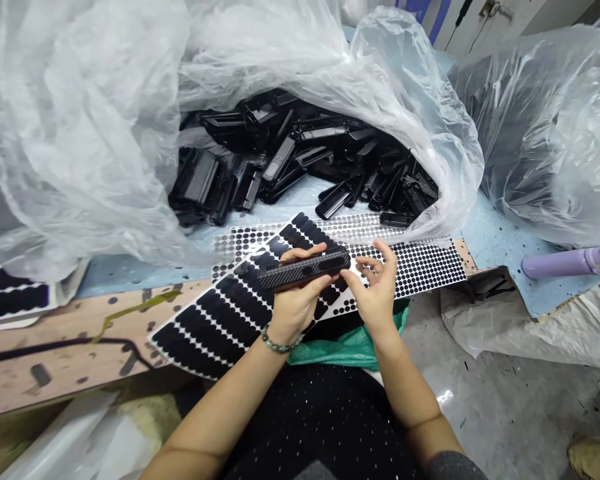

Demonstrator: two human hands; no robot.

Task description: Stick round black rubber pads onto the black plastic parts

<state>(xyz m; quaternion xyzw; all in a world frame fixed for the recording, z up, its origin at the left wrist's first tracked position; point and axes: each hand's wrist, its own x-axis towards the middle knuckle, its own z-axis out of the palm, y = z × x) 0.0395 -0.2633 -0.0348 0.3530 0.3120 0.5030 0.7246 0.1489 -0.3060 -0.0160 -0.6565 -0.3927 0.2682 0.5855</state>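
Left hand (293, 310) gripped a slim carbon-patterned black bar (305, 270) level, a steady hold over white-backed sheets of round black pads (415, 267); right hand (375, 290), fingers spread open, hovered just beside it; black plastic parts (300, 160) lay heaped in clear polythene (405, 87) farther ahead.

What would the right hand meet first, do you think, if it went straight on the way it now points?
The right hand would probably meet the sheet of small black dots first; depth is unclear, and if it passes above, the clear plastic bag beyond would be first.
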